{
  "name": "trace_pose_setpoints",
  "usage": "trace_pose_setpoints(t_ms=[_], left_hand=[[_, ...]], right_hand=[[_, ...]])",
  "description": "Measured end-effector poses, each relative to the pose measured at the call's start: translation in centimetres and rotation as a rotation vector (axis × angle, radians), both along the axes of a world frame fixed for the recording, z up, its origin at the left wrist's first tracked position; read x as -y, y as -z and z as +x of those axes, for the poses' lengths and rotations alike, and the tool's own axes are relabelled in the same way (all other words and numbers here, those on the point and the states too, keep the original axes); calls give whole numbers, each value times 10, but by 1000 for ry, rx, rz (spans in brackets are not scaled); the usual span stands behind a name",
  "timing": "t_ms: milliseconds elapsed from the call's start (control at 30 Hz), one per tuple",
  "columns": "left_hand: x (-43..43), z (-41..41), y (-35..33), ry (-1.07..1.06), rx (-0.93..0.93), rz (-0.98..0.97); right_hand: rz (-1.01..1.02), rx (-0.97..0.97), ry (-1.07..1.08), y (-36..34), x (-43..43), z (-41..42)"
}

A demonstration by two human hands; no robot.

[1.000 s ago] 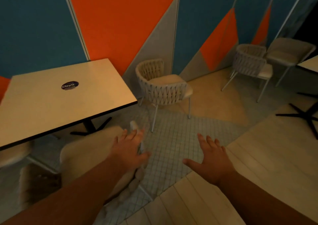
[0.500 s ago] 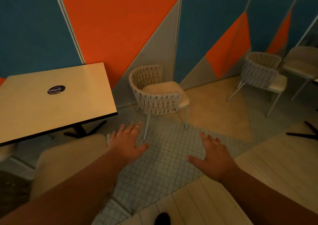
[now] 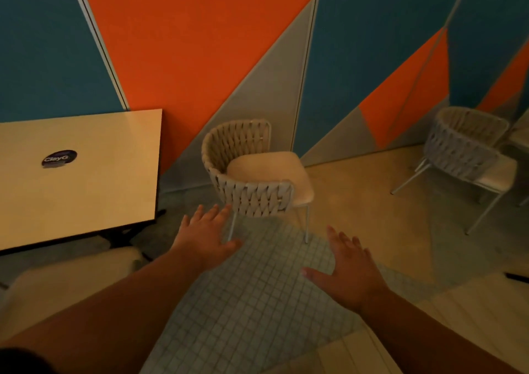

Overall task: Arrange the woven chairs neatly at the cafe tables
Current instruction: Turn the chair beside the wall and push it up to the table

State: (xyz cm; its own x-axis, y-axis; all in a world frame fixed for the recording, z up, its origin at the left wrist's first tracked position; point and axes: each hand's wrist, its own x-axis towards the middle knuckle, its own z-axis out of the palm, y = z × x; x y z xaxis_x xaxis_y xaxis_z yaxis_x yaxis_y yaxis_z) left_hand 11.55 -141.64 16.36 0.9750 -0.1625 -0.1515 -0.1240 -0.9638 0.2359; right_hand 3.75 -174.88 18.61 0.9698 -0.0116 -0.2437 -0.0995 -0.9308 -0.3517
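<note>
At the left of the frame stands a cafe table [image 3: 86, 173]. The left hand [image 3: 204, 236] reaches out empty, fingers spread, just short of the woven chair [image 3: 252, 173] at centre — upright, its seat opening toward the right. The right hand [image 3: 347, 270] is likewise spread, holding nothing. Far right, a second woven chair [image 3: 466, 150].

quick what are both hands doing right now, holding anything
Left hand: open, fingers spread, holding nothing, just short of the beige woven chair.
Right hand: open, fingers spread, holding nothing.
</note>
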Motion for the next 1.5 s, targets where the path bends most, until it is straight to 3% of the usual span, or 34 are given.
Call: trace_pose_setpoints(t_ms=[433,700,967,1200,1367,1500], left_hand=[[42,66,31,-308,-47,119],[10,166,72,-368,-76,99],[-33,304,157,-396,-215,141],[-44,403,197,-268,-192,257],[-36,456,218,34,-237,454],[-41,458,229,77,-150,395]], right_hand=[[-28,-55,-245,34,77,207],[-1,-95,-311,77,28,322],[4,-141,-300,160,-30,440],[-93,-153,-423,212,-75,516],[-91,-426,-445,248,-87,541],[-60,-307,-486,263,-83,541]])
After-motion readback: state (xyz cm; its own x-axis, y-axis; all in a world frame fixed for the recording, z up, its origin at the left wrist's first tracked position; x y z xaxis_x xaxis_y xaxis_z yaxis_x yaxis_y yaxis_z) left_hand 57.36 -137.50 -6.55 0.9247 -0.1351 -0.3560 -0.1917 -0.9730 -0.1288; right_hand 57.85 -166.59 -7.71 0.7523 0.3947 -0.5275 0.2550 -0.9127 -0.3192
